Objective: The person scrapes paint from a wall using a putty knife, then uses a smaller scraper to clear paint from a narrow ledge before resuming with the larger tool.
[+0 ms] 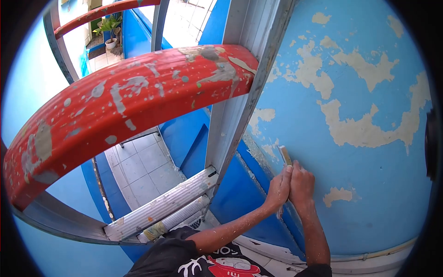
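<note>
Both my hands are closed together around a narrow scraper (285,155), whose tan upper part sticks out above my fingers. Its far end points up at the light blue wall (300,124), beside a chipped strip where the paint is broken. My left hand (279,187) presses against the near side of my right hand (302,182), and most of the grip is hidden inside them. Pale specks dot my forearms. Around the tool, the wall shows bare cream patches (360,129) with ragged paint edges.
A stepladder stands close on the left, with a paint-splattered red top (138,92), a metal rail (240,87) and ribbed steps (161,205). Dark blue panelling (244,198) runs below the wall ledge. Far below are floor tiles (143,161) and a potted plant (110,42).
</note>
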### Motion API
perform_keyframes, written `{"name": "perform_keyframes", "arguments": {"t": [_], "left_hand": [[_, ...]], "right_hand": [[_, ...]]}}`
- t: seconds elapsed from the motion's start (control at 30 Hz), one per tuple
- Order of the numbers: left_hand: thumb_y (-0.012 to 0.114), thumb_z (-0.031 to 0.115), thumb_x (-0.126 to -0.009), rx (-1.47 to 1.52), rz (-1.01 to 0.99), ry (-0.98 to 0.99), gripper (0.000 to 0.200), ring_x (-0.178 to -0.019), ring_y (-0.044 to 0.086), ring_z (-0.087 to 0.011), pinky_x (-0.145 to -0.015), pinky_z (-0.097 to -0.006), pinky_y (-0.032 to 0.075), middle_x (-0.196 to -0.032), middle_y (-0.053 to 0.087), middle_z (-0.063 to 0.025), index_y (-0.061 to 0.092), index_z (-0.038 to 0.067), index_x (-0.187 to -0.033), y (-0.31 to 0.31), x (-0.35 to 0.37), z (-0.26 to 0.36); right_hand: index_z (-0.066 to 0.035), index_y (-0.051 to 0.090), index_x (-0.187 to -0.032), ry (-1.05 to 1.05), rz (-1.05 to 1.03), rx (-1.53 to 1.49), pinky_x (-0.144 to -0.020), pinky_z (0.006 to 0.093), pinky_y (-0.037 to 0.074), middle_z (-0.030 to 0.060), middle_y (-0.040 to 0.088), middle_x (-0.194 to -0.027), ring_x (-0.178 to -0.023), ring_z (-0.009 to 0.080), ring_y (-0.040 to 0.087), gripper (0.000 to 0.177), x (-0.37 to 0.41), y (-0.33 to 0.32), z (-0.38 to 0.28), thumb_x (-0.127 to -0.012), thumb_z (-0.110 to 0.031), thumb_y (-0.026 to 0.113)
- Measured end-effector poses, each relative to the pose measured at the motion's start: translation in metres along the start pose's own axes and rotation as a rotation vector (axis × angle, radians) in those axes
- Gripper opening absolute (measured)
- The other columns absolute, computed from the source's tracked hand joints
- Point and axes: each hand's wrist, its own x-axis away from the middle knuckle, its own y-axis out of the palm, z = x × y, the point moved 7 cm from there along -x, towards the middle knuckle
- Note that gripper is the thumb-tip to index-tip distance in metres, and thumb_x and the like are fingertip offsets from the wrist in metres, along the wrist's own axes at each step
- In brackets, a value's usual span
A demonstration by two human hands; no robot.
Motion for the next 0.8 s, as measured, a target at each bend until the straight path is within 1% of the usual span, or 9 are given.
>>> {"name": "perform_keyframes", "arguments": {"t": [0.03,0.07,0.13,0.27,0.4,0.5,0.57,0.67,0.8], "left_hand": [[0.034,0.049,-0.107,-0.115,0.036,0.091,0.064,-0.081,0.067,-0.0255,-0.072,-0.0396,0.051,-0.084,0.069,-0.0201,0.063,-0.008,-0.112,0.004,0.006,-0.007],[0.034,0.049,-0.107,-0.107,0.027,0.072,0.064,-0.081,0.067,-0.0255,-0.072,-0.0396,0.051,-0.084,0.069,-0.0201,0.063,-0.008,-0.112,0.004,0.012,-0.012],[0.033,0.049,-0.108,0.091,-0.008,-0.147,0.06,-0.063,0.05,-0.0088,-0.053,-0.0296,0.04,-0.07,0.055,-0.0025,0.06,0.0,-0.09,-0.011,0.002,-0.02],[0.032,0.047,-0.109,-0.032,-0.035,-0.087,0.059,-0.075,0.054,-0.0132,-0.069,-0.0319,0.046,-0.08,0.06,-0.0057,0.062,-0.003,-0.099,-0.005,0.021,-0.011],[0.032,0.046,-0.109,-0.063,-0.061,-0.041,0.058,-0.074,0.052,-0.0131,-0.068,-0.0324,0.046,-0.079,0.059,-0.0053,0.062,-0.003,-0.1,-0.005,0.015,-0.015],[0.031,0.046,-0.109,-0.033,-0.092,-0.197,0.058,-0.075,0.052,-0.0134,-0.069,-0.0332,0.046,-0.081,0.059,-0.0057,0.061,-0.003,-0.102,-0.005,0.025,-0.025],[0.032,0.046,-0.109,-0.075,-0.035,0.082,0.056,-0.07,0.051,-0.0108,-0.063,-0.0307,0.044,-0.08,0.059,-0.0042,0.06,-0.002,-0.103,0.006,0.027,-0.009],[0.032,0.045,-0.109,-0.002,-0.126,-0.126,0.056,-0.074,0.052,-0.0133,-0.068,-0.0329,0.046,-0.083,0.06,-0.0067,0.06,-0.002,-0.102,0.006,0.025,-0.025],[0.032,0.045,-0.109,0.025,-0.134,-0.245,0.055,-0.078,0.054,-0.0153,-0.071,-0.0338,0.047,-0.085,0.06,-0.0084,0.059,-0.002,-0.101,0.004,0.032,-0.023]], "right_hand": [[0.0,0.057,-0.092,-0.013,0.021,-0.035,-0.063,0.0479,0.054,0.0205,0.068,-0.079,-0.073,0.0388,0.069,0.015,0.003,0.015,0.007,-0.092,-0.015,0.058],[0.0,0.057,-0.091,-0.023,0.046,-0.071,-0.063,0.048,0.054,0.02,0.068,-0.078,-0.073,0.0387,0.069,0.015,0.009,0.025,0.013,-0.092,-0.015,0.058],[0.0,0.057,-0.092,-0.035,0.017,-0.037,-0.063,0.0479,0.054,0.0198,0.068,-0.079,-0.072,0.0386,0.069,0.015,0.001,0.042,0.011,-0.091,-0.015,0.058],[-0.001,0.057,-0.092,0.048,-0.036,-0.017,-0.064,0.0473,0.054,0.0192,0.069,-0.082,-0.073,0.0381,0.069,0.014,0.021,0.025,0.004,-0.09,-0.015,0.059],[-0.001,0.058,-0.094,0.015,0.012,-0.06,-0.064,0.0469,0.055,0.019,0.068,-0.083,-0.075,0.0383,0.069,0.014,0.023,0.044,0.018,-0.089,-0.014,0.06],[0.0,0.059,-0.099,-0.022,-0.029,-0.034,-0.065,0.0467,0.054,0.0184,0.068,-0.083,-0.075,0.038,0.069,0.016,0.028,0.033,0.005,-0.089,-0.013,0.059],[0.001,0.06,-0.101,0.072,0.012,-0.021,-0.066,0.0464,0.054,0.0182,0.068,-0.083,-0.075,0.0378,0.068,0.019,0.035,0.016,0.012,-0.089,-0.012,0.059],[0.002,0.061,-0.104,0.017,-0.02,-0.045,-0.065,0.0463,0.054,0.0191,0.069,-0.086,-0.075,0.0379,0.068,0.021,0.032,0.036,0.022,-0.088,-0.012,0.059],[0.002,0.061,-0.107,-0.005,-0.104,-0.005,-0.066,0.0463,0.054,0.0193,0.069,-0.087,-0.077,0.0379,0.068,0.024,0.032,0.028,0.014,-0.088,-0.013,0.059]]}}
